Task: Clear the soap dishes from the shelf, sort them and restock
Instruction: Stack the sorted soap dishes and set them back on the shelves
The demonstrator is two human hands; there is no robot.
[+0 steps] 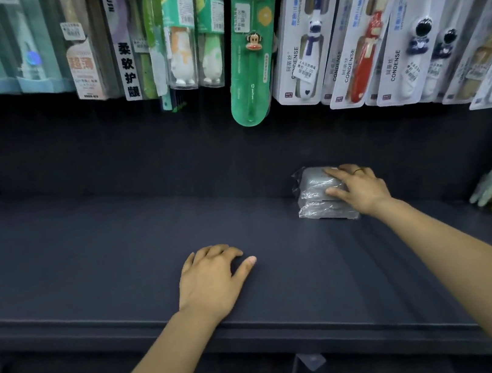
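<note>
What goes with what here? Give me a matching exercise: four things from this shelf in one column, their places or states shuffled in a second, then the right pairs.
Things
1. left hand
2. right hand
3. wrapped grey soap dishes
4. green monkey toothbrush pack

Places or states
A. hanging above the shelf
B. stacked on the shelf, towards the right
C. resting on the bare shelf, holding nothing
D. gripping the plastic-wrapped stack

Pairs: 1-C, 2-D, 3-B, 4-A
</note>
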